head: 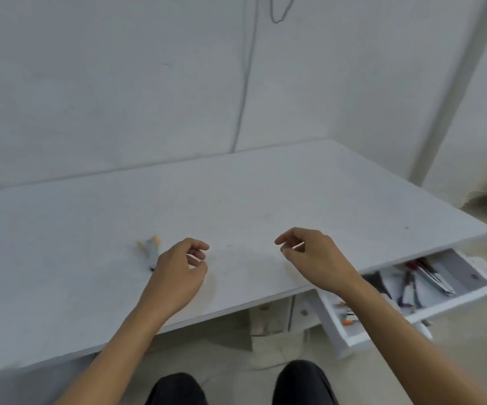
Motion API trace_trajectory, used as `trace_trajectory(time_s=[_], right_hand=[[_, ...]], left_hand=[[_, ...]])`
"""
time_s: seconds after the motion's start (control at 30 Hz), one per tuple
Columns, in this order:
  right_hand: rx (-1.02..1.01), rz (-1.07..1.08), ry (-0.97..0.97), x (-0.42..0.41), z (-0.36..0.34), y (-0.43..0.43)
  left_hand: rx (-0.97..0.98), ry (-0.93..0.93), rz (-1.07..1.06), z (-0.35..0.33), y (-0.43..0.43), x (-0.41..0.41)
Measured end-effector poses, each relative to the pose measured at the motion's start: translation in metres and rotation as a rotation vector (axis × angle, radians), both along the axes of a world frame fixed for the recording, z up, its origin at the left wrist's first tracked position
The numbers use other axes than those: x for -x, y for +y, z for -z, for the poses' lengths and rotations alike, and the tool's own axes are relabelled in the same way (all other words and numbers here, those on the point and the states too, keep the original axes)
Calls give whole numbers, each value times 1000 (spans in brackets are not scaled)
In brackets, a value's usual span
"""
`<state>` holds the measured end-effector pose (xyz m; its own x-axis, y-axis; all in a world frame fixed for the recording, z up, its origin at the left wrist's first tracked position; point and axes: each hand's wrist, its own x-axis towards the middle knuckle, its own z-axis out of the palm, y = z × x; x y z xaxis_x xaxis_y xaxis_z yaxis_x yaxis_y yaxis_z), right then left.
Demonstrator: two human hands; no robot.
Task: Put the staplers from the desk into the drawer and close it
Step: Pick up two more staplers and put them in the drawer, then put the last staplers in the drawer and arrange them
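Okay, I count one blurry grey-orange stapler [148,247] on the white desk [265,194], beside my left hand [178,273]; right hand [315,258] too loosely curled, empty. One drawer [411,314] hangs open.

Matt white desk [236,200], smooth painted wall [119,83], glossy metal tools [437,280] in drawer [470,292].

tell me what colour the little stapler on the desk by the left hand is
The stapler looks grey with orange ends, though blurred; the head view shows it.
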<state>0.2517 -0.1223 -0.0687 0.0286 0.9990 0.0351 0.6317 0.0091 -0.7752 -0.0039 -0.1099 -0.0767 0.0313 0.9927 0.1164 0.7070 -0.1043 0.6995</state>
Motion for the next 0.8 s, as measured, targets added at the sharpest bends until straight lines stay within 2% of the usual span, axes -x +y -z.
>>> trace_trajectory(time_s=[0.13, 0.23, 0.33, 0.5, 0.63, 0.7, 0.8], right_hand=[[19, -70, 13, 43, 8, 17], [42, -120, 19, 65, 16, 25], [60, -143, 16, 85, 24, 32], [2, -121, -7, 93, 35, 30], [-45, -89, -112, 83, 39, 23], [-49, -81, -142, 73, 39, 19], [-20, -63, -147, 52, 34, 12]], left_hand=[[-30, 114, -203, 9, 9, 49], [51, 113, -314, 11, 17, 62], [116, 183, -337, 12, 29, 61], [-21, 347, -193, 14, 37, 36], [-19, 424, -41, 19, 33, 13], [30, 383, -1, 18, 29, 1], [101, 204, 67, 9, 21, -20]])
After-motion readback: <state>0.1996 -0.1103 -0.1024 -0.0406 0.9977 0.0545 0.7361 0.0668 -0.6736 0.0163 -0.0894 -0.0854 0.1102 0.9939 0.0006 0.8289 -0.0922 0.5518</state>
